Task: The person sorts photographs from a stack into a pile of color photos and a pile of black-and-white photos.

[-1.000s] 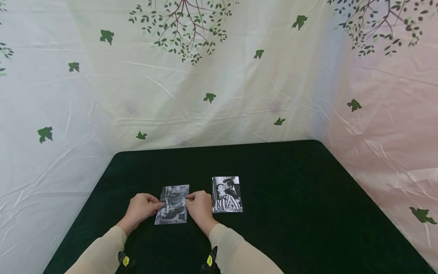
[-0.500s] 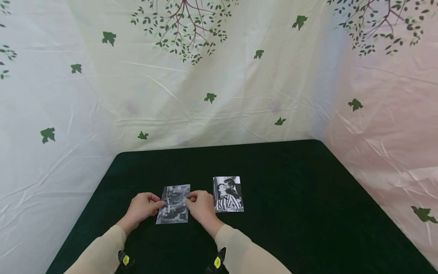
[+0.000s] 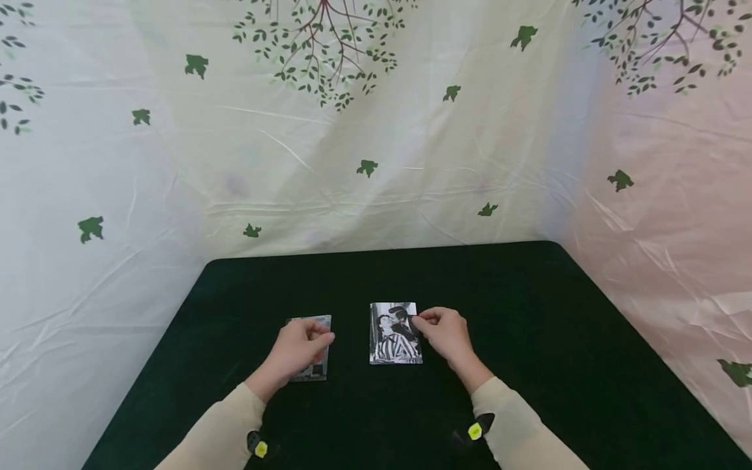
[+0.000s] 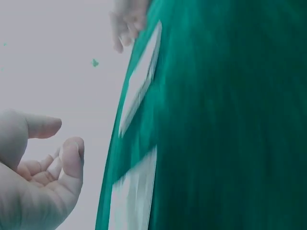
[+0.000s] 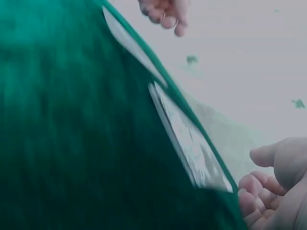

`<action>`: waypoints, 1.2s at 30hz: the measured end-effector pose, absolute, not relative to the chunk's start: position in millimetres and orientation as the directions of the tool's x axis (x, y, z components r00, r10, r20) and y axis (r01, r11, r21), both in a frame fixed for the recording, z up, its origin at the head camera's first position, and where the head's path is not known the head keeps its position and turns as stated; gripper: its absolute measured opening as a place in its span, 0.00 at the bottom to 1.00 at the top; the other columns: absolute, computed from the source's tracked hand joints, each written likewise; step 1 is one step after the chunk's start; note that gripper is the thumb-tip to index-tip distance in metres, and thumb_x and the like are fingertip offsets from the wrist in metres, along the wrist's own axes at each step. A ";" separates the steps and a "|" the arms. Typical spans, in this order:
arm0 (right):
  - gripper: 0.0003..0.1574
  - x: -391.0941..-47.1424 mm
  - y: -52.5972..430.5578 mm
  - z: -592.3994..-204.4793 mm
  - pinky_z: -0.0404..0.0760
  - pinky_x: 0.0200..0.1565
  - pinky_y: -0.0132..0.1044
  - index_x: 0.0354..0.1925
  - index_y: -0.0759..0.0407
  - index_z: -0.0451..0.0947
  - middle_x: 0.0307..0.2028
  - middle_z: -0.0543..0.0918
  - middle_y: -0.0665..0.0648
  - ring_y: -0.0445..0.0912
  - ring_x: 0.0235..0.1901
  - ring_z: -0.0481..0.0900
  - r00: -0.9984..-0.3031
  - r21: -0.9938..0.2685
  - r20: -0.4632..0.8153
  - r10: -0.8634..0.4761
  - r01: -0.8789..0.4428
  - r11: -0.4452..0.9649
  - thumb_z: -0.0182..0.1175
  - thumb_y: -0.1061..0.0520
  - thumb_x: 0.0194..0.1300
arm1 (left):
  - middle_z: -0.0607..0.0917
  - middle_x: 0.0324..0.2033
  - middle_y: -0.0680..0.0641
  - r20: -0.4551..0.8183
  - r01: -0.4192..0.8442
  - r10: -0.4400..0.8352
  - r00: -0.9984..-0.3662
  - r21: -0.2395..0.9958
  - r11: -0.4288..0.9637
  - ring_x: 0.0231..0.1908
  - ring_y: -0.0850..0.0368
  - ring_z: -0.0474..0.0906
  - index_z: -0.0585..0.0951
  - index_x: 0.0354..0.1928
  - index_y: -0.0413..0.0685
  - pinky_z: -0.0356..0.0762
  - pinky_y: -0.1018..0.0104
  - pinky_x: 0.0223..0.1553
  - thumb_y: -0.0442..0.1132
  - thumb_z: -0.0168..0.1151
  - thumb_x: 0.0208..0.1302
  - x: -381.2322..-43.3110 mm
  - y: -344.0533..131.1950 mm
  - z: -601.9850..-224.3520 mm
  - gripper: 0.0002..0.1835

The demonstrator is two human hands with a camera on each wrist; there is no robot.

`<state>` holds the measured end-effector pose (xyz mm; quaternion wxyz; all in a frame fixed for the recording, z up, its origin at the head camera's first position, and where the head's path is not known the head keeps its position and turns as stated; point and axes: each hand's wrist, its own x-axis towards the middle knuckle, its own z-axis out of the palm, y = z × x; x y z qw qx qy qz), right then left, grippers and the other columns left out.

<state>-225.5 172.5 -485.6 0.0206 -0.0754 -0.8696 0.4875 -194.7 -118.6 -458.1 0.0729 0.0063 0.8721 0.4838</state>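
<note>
Two black-and-white photo prints lie on the dark green tabletop (image 3: 529,313). My left hand (image 3: 299,349) hovers above the left print (image 3: 316,373) and hides most of it. In the left wrist view a gap shows between thumb and index finger, with nothing between them. The right prints form a small stack (image 5: 192,143), several layers showing at its edge; the top photo (image 3: 395,336) shows two people, one in striped clothing. Just past that stack's right edge is my right hand (image 3: 444,334), fingers loosely curled and thumb apart. The right wrist view shows it holding nothing.
A pale cloth backdrop (image 3: 329,196) with printed leaves and branches rises behind the table and along both sides. Dark straps with yellow markers (image 3: 475,431) sit at both wrists. A strip of green tabletop separates the two prints.
Both hands have let go of the left print's edges. The right hand has moved right, past the stack; the left has shifted right over the left print. The view turned slightly left.
</note>
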 end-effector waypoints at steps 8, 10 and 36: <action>0.20 -230.1 188.2 -493.5 0.78 0.31 0.36 0.41 0.57 0.80 0.31 0.81 0.54 0.46 0.28 0.78 -0.989 -0.830 -0.092 0.118 0.141 0.539 0.67 0.44 0.60 | 0.81 0.28 0.44 -0.130 -0.088 0.069 -0.989 0.900 0.428 0.25 0.55 0.78 0.78 0.43 0.40 0.77 0.64 0.28 0.41 0.61 0.66 -205.5 -48.5 -469.1 0.11; 0.21 -230.2 186.2 -493.8 0.78 0.30 0.36 0.41 0.57 0.80 0.30 0.81 0.54 0.46 0.27 0.78 -0.988 -0.828 -0.104 0.110 0.148 0.541 0.67 0.44 0.59 | 0.81 0.29 0.44 -0.122 -0.095 0.036 -0.992 0.900 0.426 0.26 0.55 0.77 0.78 0.43 0.39 0.76 0.64 0.28 0.40 0.61 0.65 -207.7 -39.3 -472.3 0.11; 0.17 -232.2 170.5 -503.5 0.78 0.30 0.36 0.44 0.57 0.78 0.29 0.81 0.53 0.44 0.26 0.78 -0.991 -0.792 -0.111 0.077 0.134 0.596 0.70 0.53 0.57 | 0.79 0.27 0.48 -0.020 -0.027 -0.019 -1.000 0.768 0.639 0.26 0.57 0.75 0.79 0.41 0.36 0.74 0.64 0.28 0.44 0.73 0.53 -222.7 -26.3 -493.1 0.21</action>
